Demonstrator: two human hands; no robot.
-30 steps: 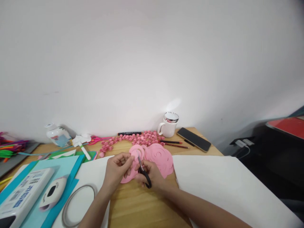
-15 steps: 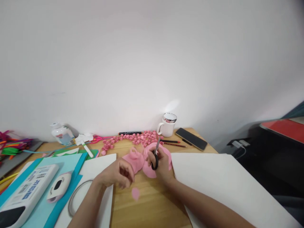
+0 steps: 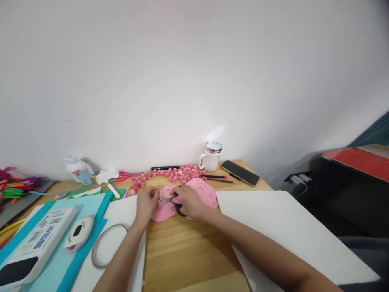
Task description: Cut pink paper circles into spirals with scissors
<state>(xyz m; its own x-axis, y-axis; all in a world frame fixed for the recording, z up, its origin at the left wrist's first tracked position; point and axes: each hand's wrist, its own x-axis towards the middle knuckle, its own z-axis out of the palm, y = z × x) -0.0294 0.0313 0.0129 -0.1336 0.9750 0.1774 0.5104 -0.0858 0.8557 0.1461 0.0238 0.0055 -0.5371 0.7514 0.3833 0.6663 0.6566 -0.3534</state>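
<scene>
My right hand (image 3: 191, 201) grips a pair of scissors (image 3: 179, 208) with black handles, their blades apart and pointing left over pink paper. The fingers of my left hand (image 3: 147, 202) are closed at the left edge of that pink paper (image 3: 164, 214), seeming to pinch it; the fingertips are partly hidden. Right behind my right hand lie round pink paper pieces (image 3: 206, 192) with curved cuts in them. Many small rolled pink paper buds (image 3: 182, 173) are heaped beyond both hands.
A white mug (image 3: 211, 156), pencils (image 3: 217, 181) and a phone (image 3: 240, 172) stand or lie at the back right. White sheets (image 3: 273, 231) flank the wooden table. To the left are a boxed item (image 3: 39, 239), a tape dispenser (image 3: 79, 233), a ring (image 3: 97, 247) and a bottle (image 3: 79, 170).
My left hand has moved forward to the pink paper. My right hand has swung the scissors from upright to pointing left over it. The small pink scrap near the front is no longer seen.
</scene>
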